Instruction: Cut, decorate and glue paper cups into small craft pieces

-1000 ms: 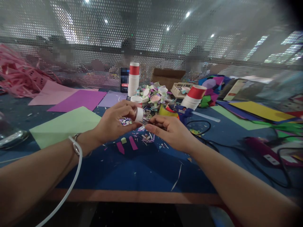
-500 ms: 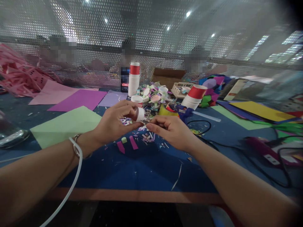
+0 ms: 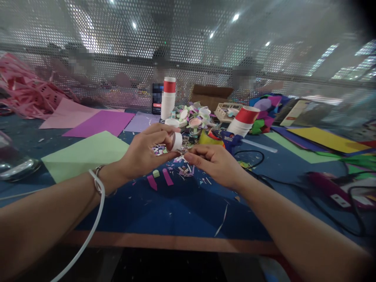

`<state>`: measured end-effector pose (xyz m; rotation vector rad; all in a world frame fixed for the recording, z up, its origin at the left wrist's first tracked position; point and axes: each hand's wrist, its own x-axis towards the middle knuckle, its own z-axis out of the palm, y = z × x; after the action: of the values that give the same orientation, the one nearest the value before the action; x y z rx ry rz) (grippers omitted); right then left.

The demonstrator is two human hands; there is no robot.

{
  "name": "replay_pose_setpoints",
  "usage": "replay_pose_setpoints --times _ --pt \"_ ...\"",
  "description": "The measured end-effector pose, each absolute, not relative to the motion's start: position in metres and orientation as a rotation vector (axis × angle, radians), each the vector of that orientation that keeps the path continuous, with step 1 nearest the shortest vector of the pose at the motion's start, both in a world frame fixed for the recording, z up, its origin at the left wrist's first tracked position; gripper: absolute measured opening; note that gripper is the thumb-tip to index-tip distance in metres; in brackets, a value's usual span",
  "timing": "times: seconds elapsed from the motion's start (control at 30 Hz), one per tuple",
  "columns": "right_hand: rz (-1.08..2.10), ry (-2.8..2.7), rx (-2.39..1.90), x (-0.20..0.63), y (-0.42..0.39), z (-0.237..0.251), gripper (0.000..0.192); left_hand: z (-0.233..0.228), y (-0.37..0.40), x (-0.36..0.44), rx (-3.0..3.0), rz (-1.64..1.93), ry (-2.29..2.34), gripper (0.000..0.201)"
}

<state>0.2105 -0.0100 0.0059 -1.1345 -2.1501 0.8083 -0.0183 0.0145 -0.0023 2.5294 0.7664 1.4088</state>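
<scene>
My left hand [image 3: 143, 149] has its fingers closed round a short, round white paper cup piece [image 3: 177, 141], tipped on its side. Close to it on the right, my right hand [image 3: 214, 162] is closed in a pinch at the lower edge of that piece. Something small and thin shows between the fingertips of both hands, too small to name. Below them lie magenta paper strips [image 3: 168, 177], a small light green paper piece [image 3: 156, 173] and many paper scraps [image 3: 185, 170]. Just beyond my right hand rests a blue glue gun [image 3: 232, 141] with a clear glue stick.
Stacked paper cups [image 3: 168, 103] stand behind; another stack [image 3: 243, 120] leans at right, beside a pile of paper flowers [image 3: 194, 117]. Coloured sheets, such as a green sheet [image 3: 88, 156], lie at left. A black cable [image 3: 296, 190] runs across to a purple power strip [image 3: 329, 190].
The whole view has shifted slightly. The white cup piece has turned a little in my left hand, so more of its open end shows. Both hands keep their grip.
</scene>
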Motion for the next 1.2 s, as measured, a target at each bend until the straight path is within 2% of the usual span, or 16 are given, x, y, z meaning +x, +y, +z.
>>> replay_pose_setpoints --times 0.47,0.93,1.2 --pt "0.793 -2.146 -1.14 0.2093 -0.0111 0.0065 0.047 0.0016 0.0089 -0.0207 2.979 1.47 0.772 0.017" --pt "0.795 -2.147 -1.206 0.2131 -0.012 0.0121 0.049 -0.0014 0.0136 -0.0214 2.7 1.426 0.859 0.019" --pt "0.838 -2.064 -1.213 0.2146 -0.0094 0.0145 0.053 0.0001 0.0106 -0.0201 2.76 1.351 0.758 0.019"
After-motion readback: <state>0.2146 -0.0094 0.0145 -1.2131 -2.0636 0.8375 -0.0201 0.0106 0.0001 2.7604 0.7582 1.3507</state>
